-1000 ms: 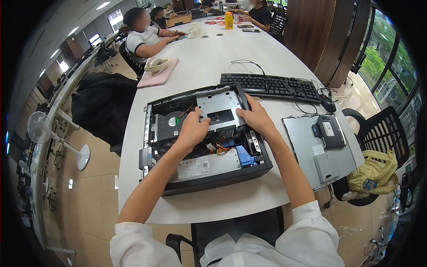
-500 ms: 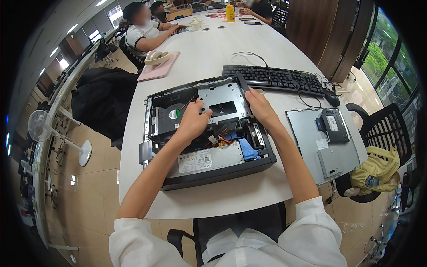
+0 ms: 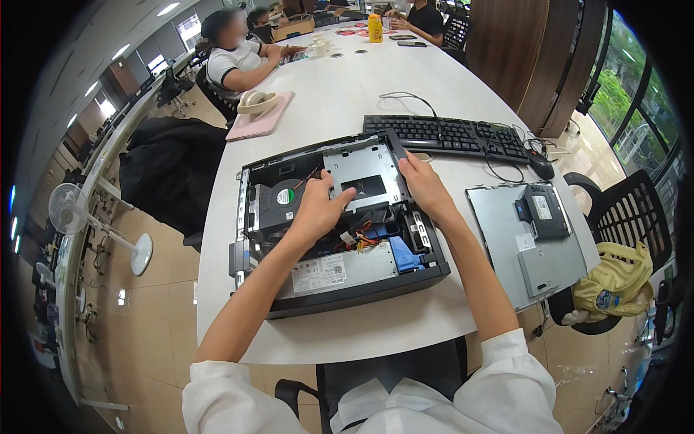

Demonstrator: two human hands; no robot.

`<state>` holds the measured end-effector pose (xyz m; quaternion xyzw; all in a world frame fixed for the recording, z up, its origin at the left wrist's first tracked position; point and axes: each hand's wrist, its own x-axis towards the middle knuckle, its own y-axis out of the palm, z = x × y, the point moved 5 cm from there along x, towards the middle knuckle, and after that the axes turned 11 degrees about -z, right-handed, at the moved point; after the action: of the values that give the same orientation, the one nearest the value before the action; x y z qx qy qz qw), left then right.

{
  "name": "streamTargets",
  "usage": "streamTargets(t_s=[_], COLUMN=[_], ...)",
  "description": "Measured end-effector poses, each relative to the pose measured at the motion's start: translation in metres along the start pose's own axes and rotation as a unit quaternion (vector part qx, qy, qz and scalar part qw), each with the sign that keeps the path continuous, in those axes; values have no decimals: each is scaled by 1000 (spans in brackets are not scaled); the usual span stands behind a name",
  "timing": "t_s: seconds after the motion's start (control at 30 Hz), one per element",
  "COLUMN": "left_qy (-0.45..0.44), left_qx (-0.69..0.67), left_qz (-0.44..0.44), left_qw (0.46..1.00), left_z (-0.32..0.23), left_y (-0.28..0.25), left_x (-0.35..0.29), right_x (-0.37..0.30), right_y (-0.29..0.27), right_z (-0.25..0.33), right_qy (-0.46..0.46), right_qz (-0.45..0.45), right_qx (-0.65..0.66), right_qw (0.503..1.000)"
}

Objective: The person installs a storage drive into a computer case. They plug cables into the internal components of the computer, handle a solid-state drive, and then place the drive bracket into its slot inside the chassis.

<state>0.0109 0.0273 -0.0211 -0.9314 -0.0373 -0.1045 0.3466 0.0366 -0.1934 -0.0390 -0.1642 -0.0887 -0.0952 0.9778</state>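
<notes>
An opened black desktop computer case [image 3: 361, 293] lies flat on the white table in front of me. Inside it are a silver metal drive bracket [image 3: 372, 155] with a dark cutout, a black fan [image 3: 278, 197], a silver power supply [image 3: 340, 269], a blue plastic piece [image 3: 406, 254] and loose coloured wires. My left hand [image 3: 314, 208] is closed at the bracket's left edge, its thumb over the metal near the cutout; the fingertips are partly hidden. My right hand [image 3: 426, 186] grips the case's right-hand edge beside the bracket, thumb on top.
A detached metal side panel [image 3: 499, 220] lies right of the case. Behind are a black keyboard [image 3: 448, 136] and a mouse [image 3: 540, 165] with tangled cables. Headphones [image 3: 256, 103] rest on a pink folder [image 3: 262, 126] at the left. Other people sit at the table's far end.
The view has shifted slightly, so the case sits a little lower in the picture. My left thumb has slid slightly across the bracket; both hands stay at the same places on the computer.
</notes>
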Motion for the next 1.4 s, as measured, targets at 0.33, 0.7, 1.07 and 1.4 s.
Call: streamTargets(t_s=[0.33, 0.7, 1.07, 1.4], left_qy=[-41, 34, 262, 226], left_qx=[-27, 43, 183, 269], left_qz=[-16, -18, -77, -30], left_qw=[999, 998, 944, 936], left_z=[-21, -27, -47, -44], left_y=[-5, -13, -11, -2], left_x=[-6, 2, -14, -4], right_x=[-1, 5, -6, 6], right_y=[-4, -4, -11, -7], right_z=[3, -6, 17, 11], right_qy=[17, 33, 31, -16], right_qz=[-14, -9, 13, -31], right_qx=[15, 31, 40, -21], right_qw=[1000, 999, 999, 999])
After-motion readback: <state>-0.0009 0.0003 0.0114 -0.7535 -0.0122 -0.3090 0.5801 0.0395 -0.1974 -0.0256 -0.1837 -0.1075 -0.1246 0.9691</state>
